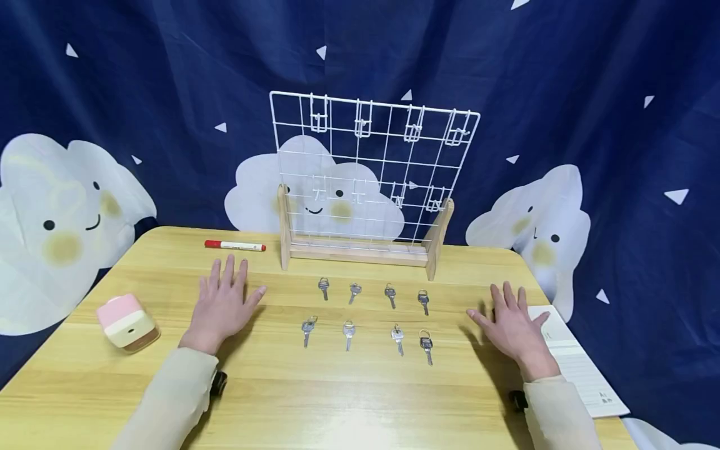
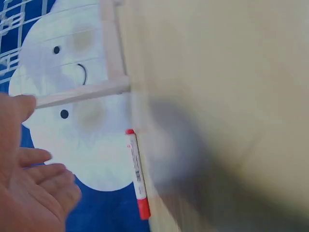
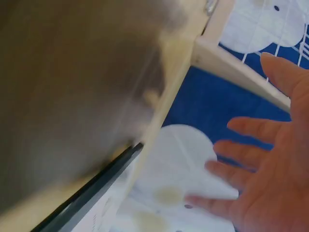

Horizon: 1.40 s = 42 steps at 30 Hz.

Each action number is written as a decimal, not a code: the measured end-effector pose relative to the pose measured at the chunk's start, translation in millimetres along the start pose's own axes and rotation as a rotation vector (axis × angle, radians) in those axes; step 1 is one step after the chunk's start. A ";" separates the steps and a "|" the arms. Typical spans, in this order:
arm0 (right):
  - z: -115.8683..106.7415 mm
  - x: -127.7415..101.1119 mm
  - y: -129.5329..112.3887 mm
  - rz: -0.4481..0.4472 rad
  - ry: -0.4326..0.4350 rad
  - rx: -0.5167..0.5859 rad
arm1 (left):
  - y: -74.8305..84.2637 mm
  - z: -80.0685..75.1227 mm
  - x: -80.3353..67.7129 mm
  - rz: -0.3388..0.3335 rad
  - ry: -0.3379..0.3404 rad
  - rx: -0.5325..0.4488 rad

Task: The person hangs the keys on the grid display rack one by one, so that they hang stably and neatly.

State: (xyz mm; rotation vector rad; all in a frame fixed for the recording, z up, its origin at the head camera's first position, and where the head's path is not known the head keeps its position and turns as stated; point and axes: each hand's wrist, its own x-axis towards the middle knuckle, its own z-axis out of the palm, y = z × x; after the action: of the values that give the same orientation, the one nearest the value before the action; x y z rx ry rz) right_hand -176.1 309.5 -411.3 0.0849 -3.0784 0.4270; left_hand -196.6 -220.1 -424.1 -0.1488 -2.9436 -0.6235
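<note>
My left hand [image 1: 220, 307] is spread with straight fingers over the left part of the table, just in front of a red-capped white marker [image 1: 235, 245]. On the right, my right hand [image 1: 514, 328] is likewise spread, beside an open notebook [image 1: 585, 369]. Neither hand holds anything. Between them, several metal keys with rings lie in two rows, among them a back-row key [image 1: 390, 295] and a front-row key [image 1: 349, 335]. Behind the keys stands a white wire grid rack [image 1: 360, 156] on a wooden base [image 1: 360, 251], with several hooks [image 1: 362, 128] hung in two rows.
A pink, cream and brown box-shaped item [image 1: 128, 323] sits at the table's left. In the right wrist view, a long dark object [image 3: 91, 188] lies near the notebook. A blue curtain [image 1: 185, 75] with cloud faces hangs behind the wooden table [image 1: 270, 400].
</note>
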 end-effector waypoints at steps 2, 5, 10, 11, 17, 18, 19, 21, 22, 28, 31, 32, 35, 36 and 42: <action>-0.2 4.6 -5.6 -0.067 0.040 0.036 | 2.0 -4.1 8.9 -0.008 0.073 -0.145; 0.6 14.7 -18.7 -0.178 0.072 0.098 | 11.4 -11.2 23.2 -0.036 0.176 -0.416; 0.2 34.2 -51.0 -0.270 0.070 0.173 | 26.4 -14.6 46.6 -0.036 0.277 -0.719; 0.3 38.3 -58.5 -0.284 0.062 0.183 | 28.7 -14.9 50.6 -0.033 0.293 -0.756; 1.4 58.0 -96.6 -0.336 0.005 0.208 | 42.4 -20.1 64.8 -0.038 0.329 -0.859; 1.4 60.5 -101.3 -0.338 -0.005 0.214 | 45.4 -22.1 65.3 -0.038 0.331 -0.864; 1.7 63.0 -106.0 -0.346 -0.014 0.221 | 48.8 -24.3 65.5 -0.036 0.335 -0.873; 2.5 68.0 -114.0 -0.360 -0.035 0.248 | 55.3 -28.0 65.6 -0.024 0.354 -0.886; 3.1 70.6 -117.9 -0.366 -0.046 0.266 | 58.0 -29.1 66.0 -0.016 0.366 -0.894; 10.1 85.8 -137.9 -0.406 -0.111 0.381 | 56.2 -20.3 81.9 0.023 0.456 -0.902; 15.0 92.5 -148.6 -0.414 -0.135 0.426 | 54.0 -15.8 92.9 0.039 0.492 -0.925; 17.1 94.7 -152.3 -0.412 -0.142 0.437 | 54.1 -15.2 96.1 0.040 0.497 -0.930; 23.5 100.7 -163.3 -0.412 -0.167 0.469 | 54.5 -14.9 104.6 0.030 0.500 -0.936; 26.0 102.7 -166.7 -0.418 -0.178 0.476 | 54.5 -15.5 107.2 0.025 0.502 -0.926; 37.8 110.1 -184.4 -0.451 -0.227 0.501 | 54.3 -24.0 118.4 0.004 0.511 -0.828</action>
State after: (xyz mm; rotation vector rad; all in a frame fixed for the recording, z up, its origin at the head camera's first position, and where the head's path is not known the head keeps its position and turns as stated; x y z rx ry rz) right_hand -276.1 116.5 -393.3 0.8673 -2.9312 1.2013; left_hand -304.3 -172.2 -363.5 -0.0540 -2.0509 -1.5636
